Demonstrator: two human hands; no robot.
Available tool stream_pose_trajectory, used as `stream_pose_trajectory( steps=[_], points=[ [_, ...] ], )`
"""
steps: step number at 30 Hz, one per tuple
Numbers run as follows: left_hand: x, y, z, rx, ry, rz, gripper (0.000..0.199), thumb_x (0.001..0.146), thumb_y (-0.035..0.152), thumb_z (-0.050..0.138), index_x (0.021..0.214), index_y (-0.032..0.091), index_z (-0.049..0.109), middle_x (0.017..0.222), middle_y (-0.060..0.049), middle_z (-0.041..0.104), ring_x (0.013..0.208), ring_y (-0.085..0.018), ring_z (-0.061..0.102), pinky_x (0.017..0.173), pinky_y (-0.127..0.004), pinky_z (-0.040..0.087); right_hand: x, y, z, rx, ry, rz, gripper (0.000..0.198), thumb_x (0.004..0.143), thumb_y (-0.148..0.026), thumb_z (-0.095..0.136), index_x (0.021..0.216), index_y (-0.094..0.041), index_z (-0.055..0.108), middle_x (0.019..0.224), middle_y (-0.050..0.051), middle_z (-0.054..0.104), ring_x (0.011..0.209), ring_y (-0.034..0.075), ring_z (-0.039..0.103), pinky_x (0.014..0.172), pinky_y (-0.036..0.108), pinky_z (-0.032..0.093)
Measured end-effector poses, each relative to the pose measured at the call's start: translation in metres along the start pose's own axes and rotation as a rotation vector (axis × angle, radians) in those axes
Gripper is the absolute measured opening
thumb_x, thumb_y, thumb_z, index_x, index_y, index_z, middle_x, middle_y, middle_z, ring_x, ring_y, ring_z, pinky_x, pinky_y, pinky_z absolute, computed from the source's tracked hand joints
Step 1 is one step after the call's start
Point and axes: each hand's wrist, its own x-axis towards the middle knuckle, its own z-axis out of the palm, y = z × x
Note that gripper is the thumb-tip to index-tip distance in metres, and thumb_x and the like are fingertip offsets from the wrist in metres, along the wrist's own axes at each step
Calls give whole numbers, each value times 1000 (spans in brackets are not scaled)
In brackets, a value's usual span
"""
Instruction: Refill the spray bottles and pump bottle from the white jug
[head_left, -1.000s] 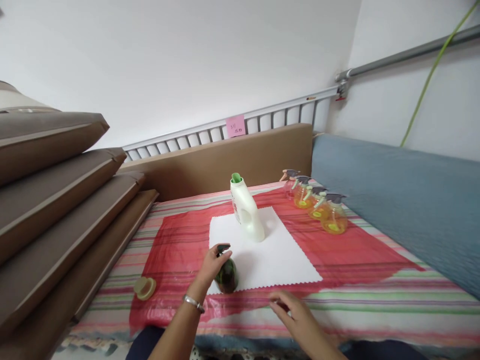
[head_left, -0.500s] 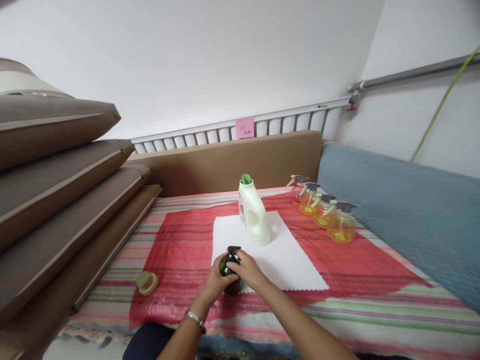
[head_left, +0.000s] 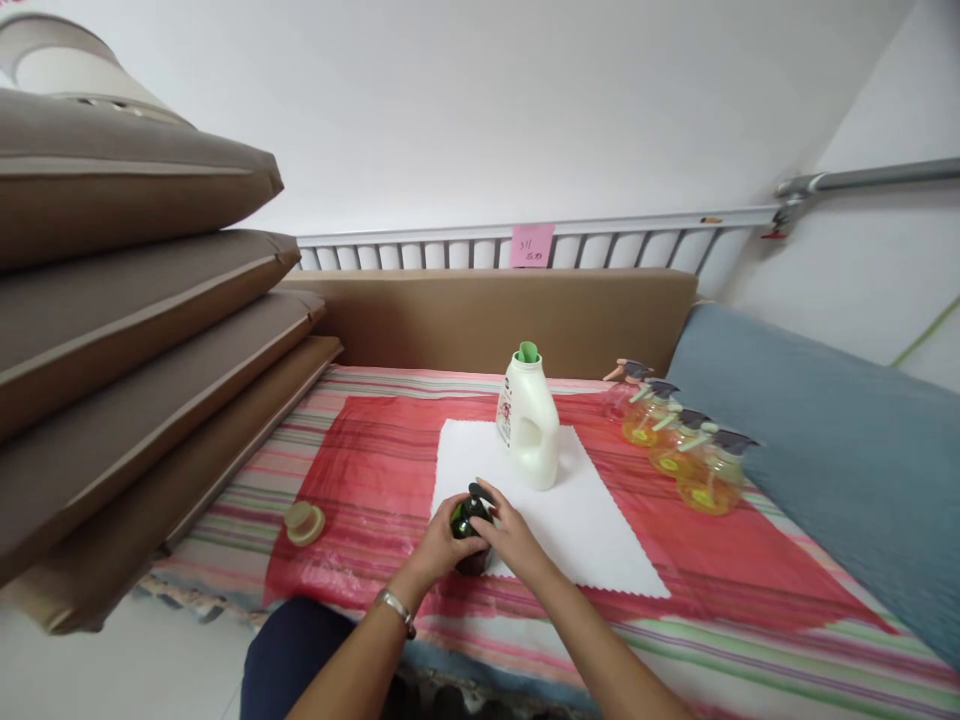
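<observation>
A dark green pump bottle [head_left: 474, 562] stands upright at the near edge of the white sheet [head_left: 592, 545]. My left hand [head_left: 439, 540] wraps round its left side. From the right, my right hand [head_left: 513, 536] grips its upper part, with fingers up at the black pump head [head_left: 478, 491]. My hands cover much of the bottle. Beyond them stands a large white detergent jug [head_left: 536, 430] with its handle toward me and a green spout [head_left: 528, 352] at its uncapped mouth. Far to the left lies a pale yellowish cap [head_left: 304, 523].
Several clear spray bottles [head_left: 709, 485] with yellow or pinkish contents stand in a row at right, on red plastic sheeting [head_left: 367, 460] over a striped cloth [head_left: 247, 490]. Stacked brown cushions [head_left: 142, 320] rise at left. A brown board [head_left: 465, 320] and blue padding [head_left: 832, 430] border the surface.
The camera view has shifted, so the scene sits differently in the frame. My right fingers have moved onto the side of the pump head, while both hands stay on the bottle.
</observation>
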Motion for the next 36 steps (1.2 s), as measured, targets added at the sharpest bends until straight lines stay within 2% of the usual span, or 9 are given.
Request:
stream_pose_trajectory(
  steps=[5,10,14,19,23,25,28,32,36],
  points=[
    [1,0,-1,-10,-15,7,66,55,17,77,116,16,50,114,-10,57,108,-24,52,96,-39,37,2,3,-6,-40,9,24,29,65,-28,61,92,-18,60,94,6,65,93,24,58,86,39,43],
    [2,-1,-1,-15,-21,14,67,55,20,78,116,16,51,114,-10,58,108,-26,53,97,-40,37,2,-5,-8,-60,-10,15,42,64,-22,59,106,-21,56,109,6,62,102,21,56,87,35,43],
    [2,0,-1,-15,-12,12,68,54,18,78,116,16,50,114,-10,58,108,-25,52,97,-39,37,4,-11,-7,-108,13,26,26,62,-24,63,88,-20,60,92,5,65,92,23,57,85,37,42],
    [0,0,0,-16,-20,9,69,55,17,77,117,16,49,115,-10,57,107,-25,53,96,-39,38,5,-11,-4,-114,-9,30,35,64,-21,60,99,-21,58,99,4,65,94,20,58,82,32,44],
    [0,-2,0,11,-7,14,66,54,18,77,114,16,50,114,-10,57,106,-25,53,95,-39,39,3,-13,-4,-180,47,58,23,64,-24,61,86,-18,59,84,5,64,84,22,58,77,35,43],
    [0,-2,0,27,5,19,62,55,21,77,112,17,52,113,-9,56,106,-24,53,95,-39,39,2,-14,-4,-198,59,61,30,63,-26,63,91,-18,58,88,6,64,86,23,58,77,36,43],
    [0,-1,0,48,12,15,60,57,25,76,111,17,52,112,-9,57,104,-24,54,93,-40,40,1,-17,-4,-188,9,21,37,64,-21,60,102,-22,57,100,3,63,95,20,57,82,32,43],
    [0,0,0,42,11,34,62,56,25,76,112,17,52,114,-11,57,107,-25,54,96,-40,40,-2,-22,-2,-247,50,43,26,66,-23,61,92,-19,59,90,7,63,91,24,56,82,37,41],
    [3,-5,-1,48,16,37,62,58,29,74,114,15,51,114,-13,58,107,-27,55,96,-42,40,-5,-28,0,-286,80,49,37,66,-22,63,102,-18,57,97,7,63,93,21,56,81,32,42]
  ],
)
